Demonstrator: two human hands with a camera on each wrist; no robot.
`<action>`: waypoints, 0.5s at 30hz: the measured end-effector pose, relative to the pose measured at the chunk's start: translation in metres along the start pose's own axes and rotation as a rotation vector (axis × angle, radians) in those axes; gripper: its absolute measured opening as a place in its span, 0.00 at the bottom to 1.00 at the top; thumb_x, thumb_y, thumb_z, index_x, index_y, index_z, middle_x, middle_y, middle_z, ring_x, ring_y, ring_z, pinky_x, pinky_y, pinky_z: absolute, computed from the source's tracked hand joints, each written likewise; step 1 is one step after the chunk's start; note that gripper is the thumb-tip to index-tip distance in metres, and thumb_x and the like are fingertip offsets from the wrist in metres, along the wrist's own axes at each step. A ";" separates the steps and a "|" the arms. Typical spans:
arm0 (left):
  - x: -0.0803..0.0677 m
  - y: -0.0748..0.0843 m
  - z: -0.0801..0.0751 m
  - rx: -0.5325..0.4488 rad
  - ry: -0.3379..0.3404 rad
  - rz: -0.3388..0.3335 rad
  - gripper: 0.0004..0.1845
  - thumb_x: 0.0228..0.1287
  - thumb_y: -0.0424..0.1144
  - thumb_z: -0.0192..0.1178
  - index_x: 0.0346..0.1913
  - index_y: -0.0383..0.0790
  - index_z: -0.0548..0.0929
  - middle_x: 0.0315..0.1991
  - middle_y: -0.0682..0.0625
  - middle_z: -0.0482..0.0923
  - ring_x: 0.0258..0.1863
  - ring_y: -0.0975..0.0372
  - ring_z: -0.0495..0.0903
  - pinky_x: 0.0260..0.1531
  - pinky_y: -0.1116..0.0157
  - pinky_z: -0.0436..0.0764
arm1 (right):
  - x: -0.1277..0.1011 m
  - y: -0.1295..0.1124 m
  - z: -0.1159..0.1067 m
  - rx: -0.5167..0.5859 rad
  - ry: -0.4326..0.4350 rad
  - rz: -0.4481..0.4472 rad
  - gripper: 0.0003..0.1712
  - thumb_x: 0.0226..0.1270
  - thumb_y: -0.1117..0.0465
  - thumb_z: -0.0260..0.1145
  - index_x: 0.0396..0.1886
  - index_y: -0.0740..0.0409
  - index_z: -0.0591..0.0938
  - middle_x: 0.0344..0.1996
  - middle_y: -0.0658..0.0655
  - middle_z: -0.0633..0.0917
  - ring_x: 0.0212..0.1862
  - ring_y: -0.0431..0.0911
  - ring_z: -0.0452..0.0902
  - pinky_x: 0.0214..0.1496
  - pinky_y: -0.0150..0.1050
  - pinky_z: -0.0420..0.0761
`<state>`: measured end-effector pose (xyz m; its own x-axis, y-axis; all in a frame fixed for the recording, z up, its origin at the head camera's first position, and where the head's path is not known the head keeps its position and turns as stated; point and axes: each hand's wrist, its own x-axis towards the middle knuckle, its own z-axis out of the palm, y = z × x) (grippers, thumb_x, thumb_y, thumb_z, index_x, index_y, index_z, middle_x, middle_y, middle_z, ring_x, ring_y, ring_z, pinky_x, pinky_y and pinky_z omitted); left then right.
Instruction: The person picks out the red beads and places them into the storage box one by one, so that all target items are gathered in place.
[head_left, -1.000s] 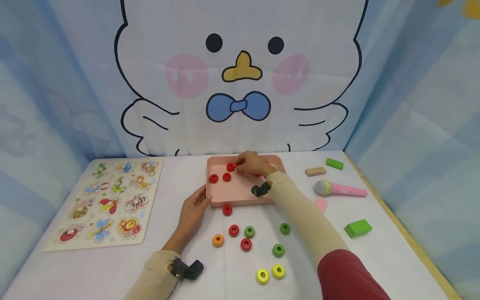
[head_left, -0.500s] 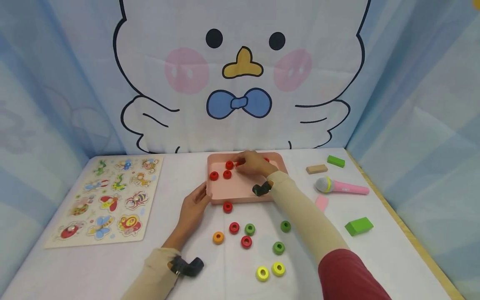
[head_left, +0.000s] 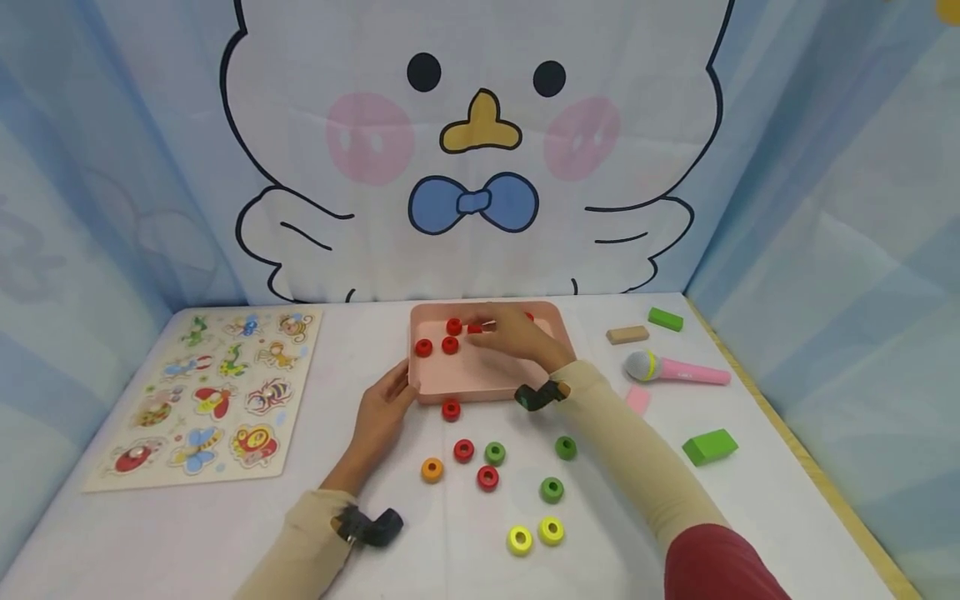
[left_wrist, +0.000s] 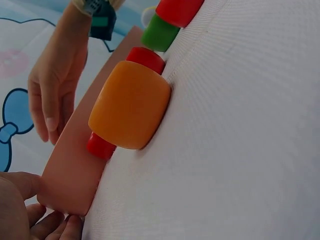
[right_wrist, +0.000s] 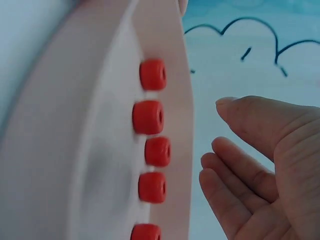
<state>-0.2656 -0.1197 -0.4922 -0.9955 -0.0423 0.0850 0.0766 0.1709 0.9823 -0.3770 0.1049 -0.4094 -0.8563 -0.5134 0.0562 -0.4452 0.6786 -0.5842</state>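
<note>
A pink tray lies at the table's middle back with several red rings inside it. My right hand hovers over the tray's middle with relaxed fingers and holds nothing; in the right wrist view my right hand is empty beside a row of red rings. My left hand grips the tray's near left corner, and the left wrist view shows its fingers at the tray's edge. Loose red, green, yellow and orange rings lie in front of the tray.
An animal puzzle board lies at the left. At the right are a pink toy microphone, two green blocks, a tan block and a pink piece. Cloth walls enclose the table.
My right hand has drawn back a little toward me over the tray, away from the red rings. The left hand stays at the tray's corner.
</note>
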 end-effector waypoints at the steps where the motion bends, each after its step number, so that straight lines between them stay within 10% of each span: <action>1: 0.000 0.000 0.000 0.004 -0.002 -0.001 0.28 0.74 0.41 0.55 0.74 0.41 0.65 0.70 0.46 0.66 0.68 0.57 0.67 0.63 0.63 0.70 | -0.006 -0.003 0.001 0.016 0.004 -0.023 0.22 0.67 0.55 0.68 0.59 0.54 0.82 0.56 0.56 0.82 0.58 0.52 0.75 0.61 0.45 0.77; 15: 0.000 0.000 0.000 0.027 -0.004 -0.011 0.28 0.74 0.41 0.54 0.74 0.42 0.65 0.71 0.47 0.65 0.68 0.58 0.66 0.63 0.63 0.71 | -0.094 -0.027 0.032 0.180 -0.173 -0.271 0.18 0.65 0.62 0.70 0.54 0.57 0.83 0.50 0.50 0.83 0.53 0.45 0.79 0.57 0.35 0.78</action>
<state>-0.2660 -0.1193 -0.4922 -0.9965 -0.0405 0.0734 0.0641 0.1966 0.9784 -0.2759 0.1175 -0.4247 -0.6500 -0.7534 0.0996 -0.5835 0.4108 -0.7005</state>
